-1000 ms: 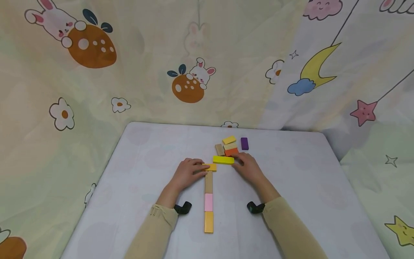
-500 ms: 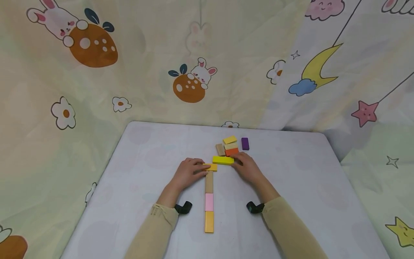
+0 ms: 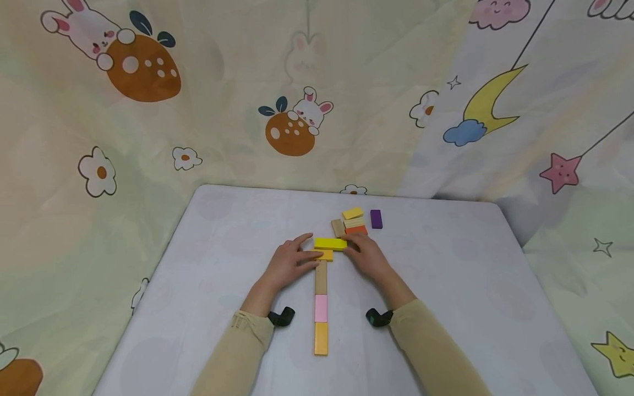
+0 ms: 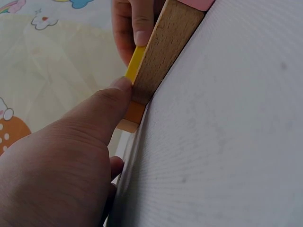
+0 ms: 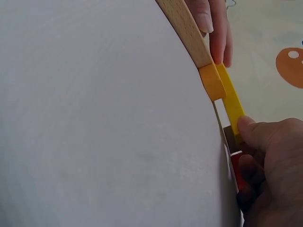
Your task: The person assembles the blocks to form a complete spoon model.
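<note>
block [image 3: 329,243], bright yellow, in right grip [image 3: 367,257]

Block row [image 3: 321,308] on tbl [image 3: 495,286] w/ crosswise block [image 3: 327,255] at far end, loose blks [image 3: 354,222] behind, to R

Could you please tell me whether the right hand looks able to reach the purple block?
Probably yes: the purple block lies beyond the right hand with nothing standing between them, though that hand holds the bright yellow block.

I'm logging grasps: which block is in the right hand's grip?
The bright yellow block, pinched by its right end in the right grip. It is crosswise just beyond the orange-yellow block; the duller yellow block lies farther back, untouched.
</note>
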The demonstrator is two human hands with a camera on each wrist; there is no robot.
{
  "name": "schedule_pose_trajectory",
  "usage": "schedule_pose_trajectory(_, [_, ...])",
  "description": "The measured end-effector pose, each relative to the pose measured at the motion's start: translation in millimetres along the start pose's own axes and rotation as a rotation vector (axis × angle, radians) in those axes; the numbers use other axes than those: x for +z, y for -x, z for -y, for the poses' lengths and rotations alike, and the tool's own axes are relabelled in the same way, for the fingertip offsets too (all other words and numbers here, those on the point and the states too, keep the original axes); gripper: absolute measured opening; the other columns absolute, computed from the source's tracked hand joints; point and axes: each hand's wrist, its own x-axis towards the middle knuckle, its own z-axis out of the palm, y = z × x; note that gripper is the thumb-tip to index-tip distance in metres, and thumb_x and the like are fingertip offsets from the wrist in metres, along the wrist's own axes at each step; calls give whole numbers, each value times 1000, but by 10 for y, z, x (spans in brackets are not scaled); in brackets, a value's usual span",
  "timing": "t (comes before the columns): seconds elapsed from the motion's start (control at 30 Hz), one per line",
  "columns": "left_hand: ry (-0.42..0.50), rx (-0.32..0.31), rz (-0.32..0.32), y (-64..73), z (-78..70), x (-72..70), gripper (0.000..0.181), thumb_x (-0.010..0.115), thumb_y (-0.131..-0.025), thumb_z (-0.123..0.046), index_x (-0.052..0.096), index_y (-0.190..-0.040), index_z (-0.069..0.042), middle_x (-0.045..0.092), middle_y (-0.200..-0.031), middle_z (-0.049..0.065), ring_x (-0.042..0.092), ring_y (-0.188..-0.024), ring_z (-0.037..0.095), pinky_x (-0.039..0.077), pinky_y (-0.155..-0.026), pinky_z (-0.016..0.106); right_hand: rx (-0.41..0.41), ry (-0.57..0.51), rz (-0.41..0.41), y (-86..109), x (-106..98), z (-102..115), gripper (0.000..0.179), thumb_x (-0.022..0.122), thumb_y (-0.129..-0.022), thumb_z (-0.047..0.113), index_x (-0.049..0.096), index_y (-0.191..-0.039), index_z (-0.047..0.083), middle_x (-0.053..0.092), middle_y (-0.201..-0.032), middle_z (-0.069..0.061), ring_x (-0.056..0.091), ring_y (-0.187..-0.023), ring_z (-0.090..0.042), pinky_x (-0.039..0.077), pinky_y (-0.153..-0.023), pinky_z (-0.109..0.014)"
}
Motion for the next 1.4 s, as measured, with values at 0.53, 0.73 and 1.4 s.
schedule_pose_trajectory(0.53, [-17,31,-11,-11,28,12,37,59,-94,-55,65,-128,-41,45,-152,-8,52,-124,21,43,-103,43,-14,62,-7,-77,165,94,33,64,-97,26,64,-130,21,62,-132,-3,58,-121,-25,46,-105,-48])
schedule_pose_trajectory(0.73, [-41,40,-6,-10,30,11,38,58,-94,-55,64,-129,-42,47,-151,-8,53,-123,21,44,-102,42,-21,73,-8,-67,178,92,34,65,-97,24,64,-130,21,62,-129,-4,59,-115,-24,48,-102,-46])
schedule_pose_trajectory(1.4, [-36,45,-14,2,52,34,37,59,-94,-54,65,-128,-41,49,-148,-8,53,-122,22,44,-101,43,-6,76,-4,-52,198,90,35,65,-97,28,63,-131,23,61,-134,-2,56,-125,-26,43,-108,-49])
